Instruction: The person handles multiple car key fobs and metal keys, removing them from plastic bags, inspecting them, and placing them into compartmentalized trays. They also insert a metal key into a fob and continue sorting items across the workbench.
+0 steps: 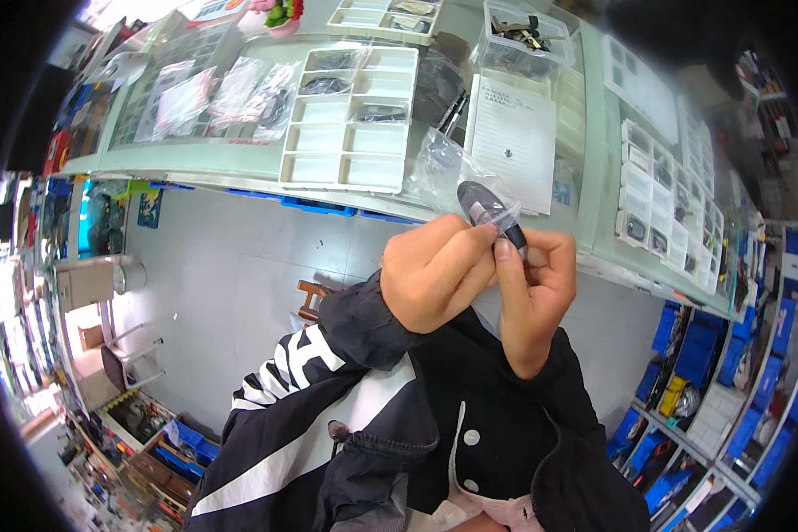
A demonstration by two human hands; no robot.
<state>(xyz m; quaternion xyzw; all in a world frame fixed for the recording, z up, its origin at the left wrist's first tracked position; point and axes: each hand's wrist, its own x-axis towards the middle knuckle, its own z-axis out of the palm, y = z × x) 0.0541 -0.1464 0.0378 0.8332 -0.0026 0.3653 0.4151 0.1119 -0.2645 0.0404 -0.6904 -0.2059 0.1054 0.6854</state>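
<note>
My left hand (439, 276) and my right hand (538, 292) meet in front of my chest, just off the front edge of the glass counter. Between them is a glossy black oval piece (474, 196) that looks like a car key fob. The fingertips of my right hand pinch its lower end. My left fingers close on the clear plastic film over its middle, and a small pale label shows there. A crumpled clear plastic bag (442, 159) spreads beyond the fob onto the counter. Exactly where the bag ends around the fob is hidden by my fingers.
On the glass counter (259, 156) stands a white compartment tray (372, 139) with bagged fobs. Several plastic bags (183, 100) lie left of it. A lined notepad (512, 133), pens (453, 113) and a tub of metal key parts (525, 53) are farther right, before another tray (652, 193).
</note>
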